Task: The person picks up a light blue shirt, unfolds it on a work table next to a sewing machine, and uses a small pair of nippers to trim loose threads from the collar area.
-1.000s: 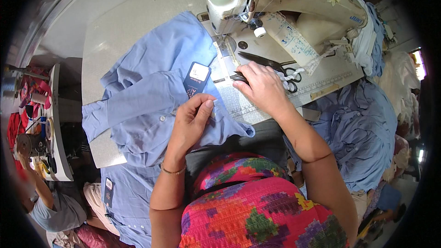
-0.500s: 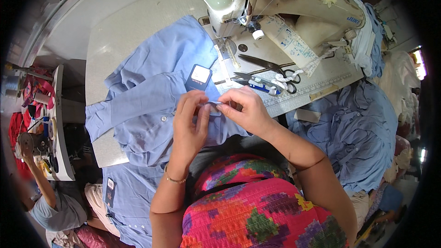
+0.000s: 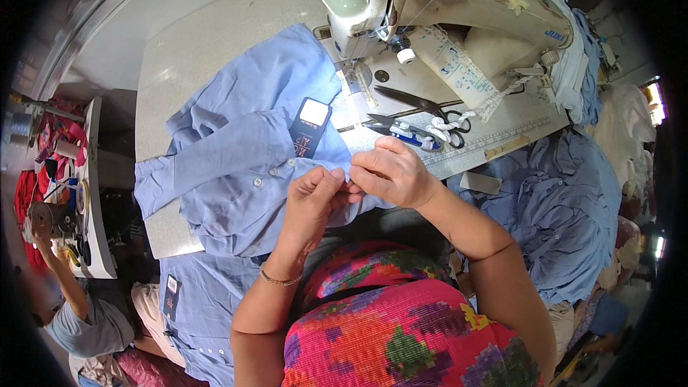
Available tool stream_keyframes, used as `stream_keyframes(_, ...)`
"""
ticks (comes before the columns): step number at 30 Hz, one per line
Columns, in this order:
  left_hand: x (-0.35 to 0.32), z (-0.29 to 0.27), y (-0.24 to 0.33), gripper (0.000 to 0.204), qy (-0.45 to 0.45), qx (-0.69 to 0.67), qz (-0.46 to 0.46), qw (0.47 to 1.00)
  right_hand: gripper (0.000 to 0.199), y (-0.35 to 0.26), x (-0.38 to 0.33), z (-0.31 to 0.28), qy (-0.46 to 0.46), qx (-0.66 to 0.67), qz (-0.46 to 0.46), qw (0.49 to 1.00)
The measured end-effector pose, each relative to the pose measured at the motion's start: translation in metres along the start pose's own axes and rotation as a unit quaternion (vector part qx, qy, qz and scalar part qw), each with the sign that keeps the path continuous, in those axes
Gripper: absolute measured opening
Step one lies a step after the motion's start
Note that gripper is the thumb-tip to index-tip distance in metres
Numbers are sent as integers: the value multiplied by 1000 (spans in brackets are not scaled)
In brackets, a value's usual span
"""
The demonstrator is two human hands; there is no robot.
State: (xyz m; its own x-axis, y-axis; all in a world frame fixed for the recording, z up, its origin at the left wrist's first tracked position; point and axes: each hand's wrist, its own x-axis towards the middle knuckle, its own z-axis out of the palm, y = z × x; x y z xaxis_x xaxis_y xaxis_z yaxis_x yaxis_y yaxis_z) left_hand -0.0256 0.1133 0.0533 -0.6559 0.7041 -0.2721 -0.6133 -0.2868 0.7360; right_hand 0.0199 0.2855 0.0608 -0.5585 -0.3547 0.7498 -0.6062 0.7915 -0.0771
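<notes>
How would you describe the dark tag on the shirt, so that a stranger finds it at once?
Start at the pale sewing machine on the table. Just below its needle lies a light blue shirt. On it rests a dark navy hang tag, narrow and upright, the only dark piece there, with a white square at its top.

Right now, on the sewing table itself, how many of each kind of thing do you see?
Blue shirt under both hands, left hand and right hand meeting at its edge: 1
Dark hang tag on the shirt: 1
Sewing machine: 1
Scissors: 1
Thread snips with blue grip: 1
Total: 5
</notes>
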Motion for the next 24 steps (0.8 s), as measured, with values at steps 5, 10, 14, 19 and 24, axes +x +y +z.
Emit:
stream_keyframes(5,1,5,-8,19,21,7,53,998,17,5,-2,-2,-2,25,23,999)
stream_keyframes(10,1,3,-12,19,30,7,84,996,13,-9,-4,-9,18,73,193,978)
stream_keyframes(14,-4,-1,-8,18,43,12,97,994,15,-45,-13,-37,-98,243,286,922)
stream_keyframes(19,-8,0,32,18,-6,-87,188,978,31,-69,-10,-2,-227,182,126,948)
stream_keyframes(24,-9,3,109,21,-40,-76,322,943,42,-33,62,71,-257,64,44,963)
